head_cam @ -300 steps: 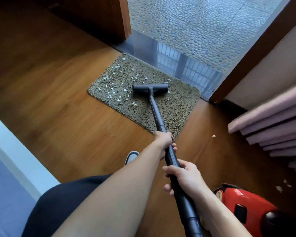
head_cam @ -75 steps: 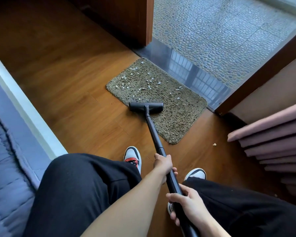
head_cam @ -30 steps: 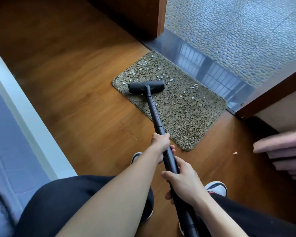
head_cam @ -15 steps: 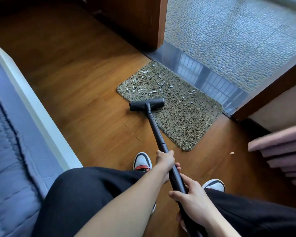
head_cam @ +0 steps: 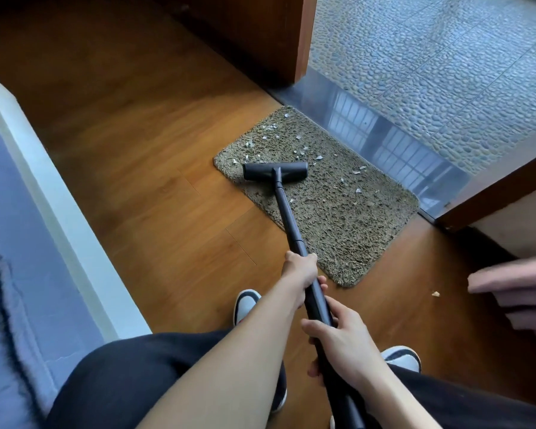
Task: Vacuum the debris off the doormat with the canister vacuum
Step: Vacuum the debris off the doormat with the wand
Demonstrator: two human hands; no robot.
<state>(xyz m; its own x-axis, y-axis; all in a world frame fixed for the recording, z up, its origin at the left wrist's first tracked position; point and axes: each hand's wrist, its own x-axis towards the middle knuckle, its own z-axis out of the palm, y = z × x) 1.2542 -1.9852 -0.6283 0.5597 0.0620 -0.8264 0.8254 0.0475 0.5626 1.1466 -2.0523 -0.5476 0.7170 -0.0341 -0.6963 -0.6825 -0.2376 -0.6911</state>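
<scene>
The left hand (head_cam: 300, 274) wraps the long black vacuum wand (head_cam: 287, 212) farther from the body, and the right hand (head_cam: 341, 348) clamps the same tube nearer the body. They sit close but apart, which I judge gives one steering point and one pushing point. The wand slopes down to the wide black T-shaped floor head (head_cam: 275, 171), lying flat on the near left part of the shaggy olive-brown rectangular doormat (head_cam: 353, 218), so suction meets the pile. The pale flaky debris (head_cam: 270, 128) lies just beyond the head, toward the mat's far left corner and the dark glossy threshold (head_cam: 384, 134). The canister is out of view. One crumb (head_cam: 435, 294) lies on the brown wooden floor (head_cam: 136, 181), right of the mat.
</scene>
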